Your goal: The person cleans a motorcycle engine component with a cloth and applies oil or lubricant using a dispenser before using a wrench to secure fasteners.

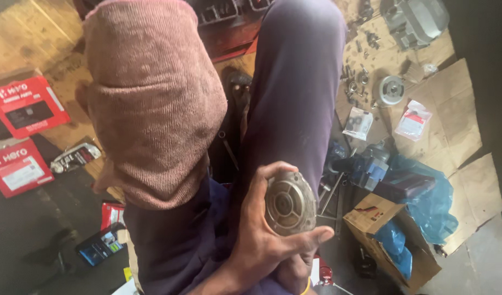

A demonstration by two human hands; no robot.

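My left hand (262, 240) reaches in from the bottom middle and grips a round grey metal engine part (289, 202), ribbed face towards me, with the thumb over its top and a finger under it. The hand and part sit over a purple trouser leg (294, 93). A large pink corduroy-covered limb (152, 104) fills the upper left and hides what lies beneath it. My right hand does not show clearly.
Flattened cardboard (453, 120) on the right carries a round metal disc (391, 90), a grey engine casing (414, 22), small bagged parts (413, 121) and loose bolts. An open carton (387, 235) with blue plastic sits lower right. Red boxes (24, 104) lie at left.
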